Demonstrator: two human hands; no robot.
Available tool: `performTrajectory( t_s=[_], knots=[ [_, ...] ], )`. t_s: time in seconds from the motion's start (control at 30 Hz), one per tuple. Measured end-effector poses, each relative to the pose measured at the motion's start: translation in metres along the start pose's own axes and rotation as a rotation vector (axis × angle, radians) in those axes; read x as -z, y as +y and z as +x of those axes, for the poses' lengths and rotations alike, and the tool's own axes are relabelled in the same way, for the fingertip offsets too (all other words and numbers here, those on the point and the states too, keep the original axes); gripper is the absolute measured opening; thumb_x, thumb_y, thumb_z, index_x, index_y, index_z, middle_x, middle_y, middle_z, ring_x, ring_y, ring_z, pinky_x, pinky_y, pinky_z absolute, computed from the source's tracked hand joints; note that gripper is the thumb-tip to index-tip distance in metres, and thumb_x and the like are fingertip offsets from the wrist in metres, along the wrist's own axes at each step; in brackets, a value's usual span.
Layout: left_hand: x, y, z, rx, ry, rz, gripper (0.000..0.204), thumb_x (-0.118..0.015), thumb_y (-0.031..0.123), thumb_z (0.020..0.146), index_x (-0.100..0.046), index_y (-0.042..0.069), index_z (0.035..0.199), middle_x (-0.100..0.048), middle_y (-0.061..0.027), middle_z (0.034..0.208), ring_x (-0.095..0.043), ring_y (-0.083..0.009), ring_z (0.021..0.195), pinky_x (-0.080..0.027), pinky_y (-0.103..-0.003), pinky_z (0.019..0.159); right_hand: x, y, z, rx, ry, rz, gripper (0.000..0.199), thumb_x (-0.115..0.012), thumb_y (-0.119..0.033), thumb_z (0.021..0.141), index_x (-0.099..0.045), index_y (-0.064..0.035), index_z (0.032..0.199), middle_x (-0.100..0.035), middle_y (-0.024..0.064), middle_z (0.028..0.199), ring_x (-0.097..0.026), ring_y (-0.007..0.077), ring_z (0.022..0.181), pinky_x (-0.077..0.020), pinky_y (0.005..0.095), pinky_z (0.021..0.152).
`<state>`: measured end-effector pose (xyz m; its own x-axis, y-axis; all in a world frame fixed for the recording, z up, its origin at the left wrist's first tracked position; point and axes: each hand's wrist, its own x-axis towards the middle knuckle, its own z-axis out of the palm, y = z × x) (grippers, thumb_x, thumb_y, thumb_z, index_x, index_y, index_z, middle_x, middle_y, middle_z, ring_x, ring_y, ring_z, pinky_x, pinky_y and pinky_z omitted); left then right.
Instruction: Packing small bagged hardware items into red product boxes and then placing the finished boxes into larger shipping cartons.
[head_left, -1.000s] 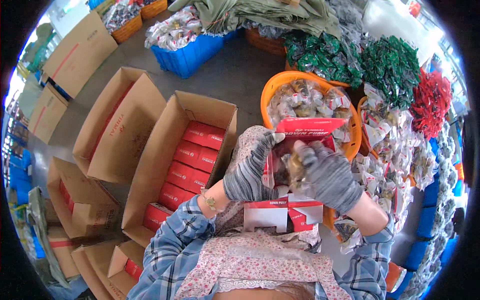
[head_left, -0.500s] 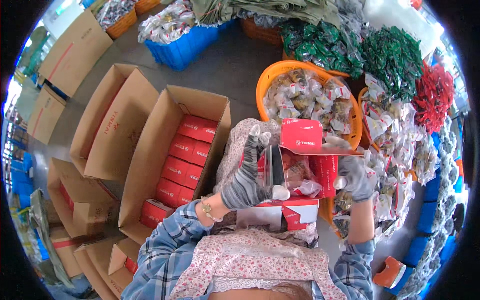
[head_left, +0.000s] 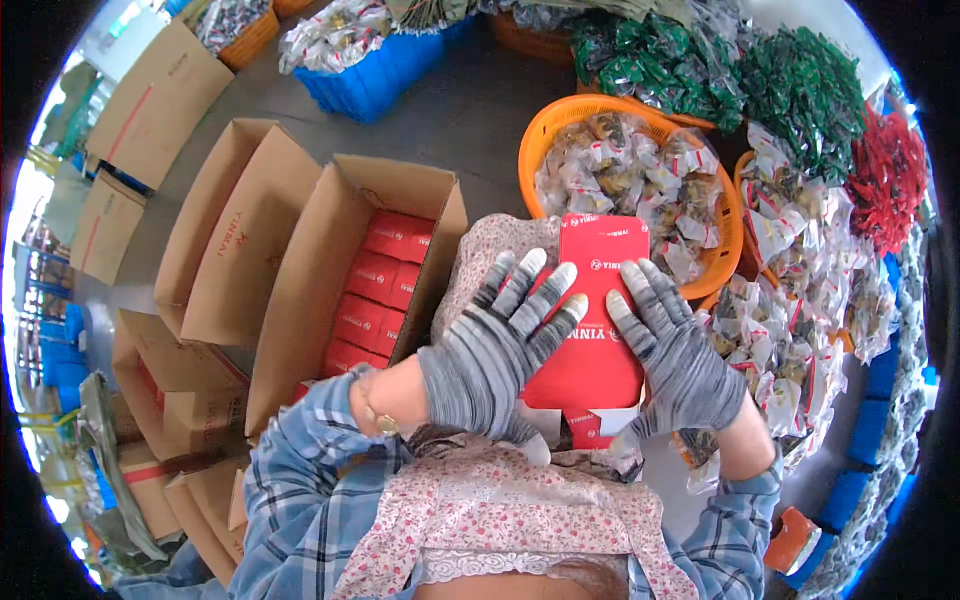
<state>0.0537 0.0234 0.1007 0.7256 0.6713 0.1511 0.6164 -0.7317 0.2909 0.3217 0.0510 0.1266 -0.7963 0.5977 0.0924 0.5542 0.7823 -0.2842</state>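
A flat red gift box [head_left: 598, 300] with white lettering lies on my lap, its white end flap toward me. My left hand [head_left: 495, 352], in a grey striped glove, presses flat on the box's left side with fingers spread. My right hand [head_left: 675, 352], gloved the same, rests flat on its right side. Beyond the box stands an orange basket [head_left: 545, 135] of clear-wrapped snack packs [head_left: 620, 175]. To my left an open cardboard carton [head_left: 300, 300] holds rows of matching red boxes [head_left: 375, 290].
Empty open cartons [head_left: 215, 250] stand further left. A blue crate [head_left: 385, 75] of packs sits at the back. Heaps of green packs [head_left: 720, 70], red packs [head_left: 885, 175] and clear-wrapped packs [head_left: 790, 330] lie to the right.
The red box was held open and upright with packs inside; now it lies shut and flat, and both hands have moved onto its top with fingers spread.
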Motion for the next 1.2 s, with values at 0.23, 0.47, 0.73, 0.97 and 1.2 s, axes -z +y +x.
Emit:
performTrajectory(
  t_s=[0.23, 0.47, 0.73, 0.97, 1.2],
  knots=[
    [-0.012, 0.009, 0.029, 0.098, -0.055, 0.149, 0.107, -0.070, 0.054, 0.069, -0.032, -0.009, 0.146, -0.026, -0.0375, 0.149, -0.028, -0.0521, 0.139, -0.020, -0.064, 0.113, -0.024, 0.001, 0.004, -0.076, -0.037, -0.346, 0.097, -0.069, -0.057, 0.073, -0.039, 0.0006, 0.145, -0.030, 0.0312, 0.150, -0.030, 0.0502, 0.138, -0.0246, 0.0577, 0.114],
    [-0.017, 0.013, 0.034, 0.113, -0.121, 0.167, 0.097, -0.063, 0.049, 0.074, -0.033, -0.011, 0.144, -0.030, -0.0367, 0.146, -0.034, -0.0508, 0.135, -0.023, -0.063, 0.113, -0.007, 0.006, 0.001, -0.063, -0.158, -0.184, 0.107, -0.071, -0.061, 0.068, -0.035, 0.0014, 0.147, -0.029, 0.0329, 0.149, -0.030, 0.0505, 0.139, -0.0246, 0.0580, 0.113],
    [-0.031, 0.027, 0.051, 0.169, -0.036, 0.478, 0.081, -0.054, 0.036, 0.083, -0.030, -0.010, 0.145, -0.035, -0.0343, 0.145, -0.035, -0.0501, 0.135, -0.021, -0.063, 0.115, -0.042, 0.006, 0.005, -0.071, 0.029, -0.137, 0.130, -0.077, -0.066, 0.059, -0.022, 0.0079, 0.150, -0.022, 0.0354, 0.153, -0.019, 0.0517, 0.144, -0.0150, 0.0553, 0.118],
    [0.029, -0.002, 0.021, 0.292, -0.213, -0.199, 0.097, -0.071, 0.032, 0.075, -0.022, -0.004, 0.151, -0.034, -0.0302, 0.148, -0.033, -0.0470, 0.137, -0.019, -0.057, 0.118, -0.024, 0.010, -0.002, -0.080, 0.321, 0.689, 0.113, -0.080, -0.051, 0.075, -0.020, 0.0055, 0.152, -0.029, 0.0203, 0.156, -0.028, 0.0315, 0.145, -0.0199, 0.0442, 0.119],
    [0.012, -0.082, -0.149, 0.481, 0.715, 0.142, 0.117, -0.081, 0.036, 0.045, -0.035, -0.003, 0.145, -0.042, -0.0269, 0.127, -0.045, -0.0446, 0.112, -0.035, -0.056, 0.100, -0.064, 0.110, -0.114, -0.525, 0.497, 0.604, 0.071, -0.063, -0.035, 0.096, -0.034, 0.0032, 0.148, -0.043, 0.0150, 0.148, -0.045, 0.0244, 0.134, -0.0357, 0.0372, 0.111]
  ],
)
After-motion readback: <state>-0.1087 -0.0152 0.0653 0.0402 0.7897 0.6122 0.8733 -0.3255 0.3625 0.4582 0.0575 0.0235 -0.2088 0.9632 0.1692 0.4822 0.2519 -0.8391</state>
